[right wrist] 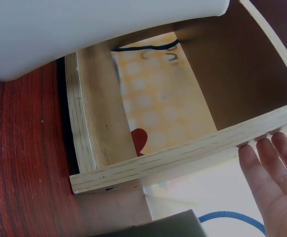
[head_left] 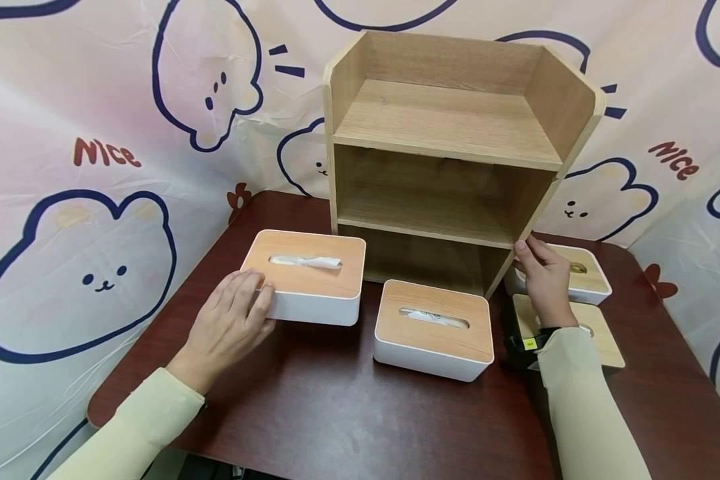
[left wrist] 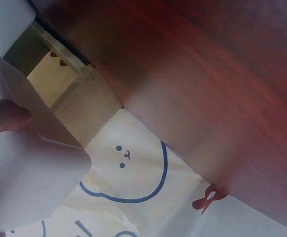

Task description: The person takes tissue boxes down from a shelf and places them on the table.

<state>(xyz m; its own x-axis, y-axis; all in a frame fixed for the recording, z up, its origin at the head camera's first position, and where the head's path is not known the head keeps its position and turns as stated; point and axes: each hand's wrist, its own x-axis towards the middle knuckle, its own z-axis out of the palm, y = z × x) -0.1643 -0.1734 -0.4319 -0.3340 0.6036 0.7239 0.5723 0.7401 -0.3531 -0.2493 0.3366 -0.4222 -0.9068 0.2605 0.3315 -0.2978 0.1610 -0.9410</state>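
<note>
My left hand (head_left: 231, 313) grips a white tissue box (head_left: 303, 267) with a wood-look lid at its left end, fingers on the lid. In the left wrist view, the thumb (left wrist: 10, 118) lies against the box's white underside. My right hand (head_left: 546, 280) touches the right side panel of a wooden shelf unit (head_left: 426, 230), near the middle board. Straight fingers (right wrist: 274, 168) rest against the panel's outer face in the right wrist view. A second white tissue box (head_left: 435, 327) with a similar lid sits on the table before the shelf.
Two more wood-lidded boxes, a white one (head_left: 600, 283) and a darker-sided one (head_left: 606, 333), stand right of the shelf, partly behind my right hand and wrist. A dark red wooden table (head_left: 348, 407) bears everything. A printed bear curtain (head_left: 114, 267) hangs close behind and at both sides.
</note>
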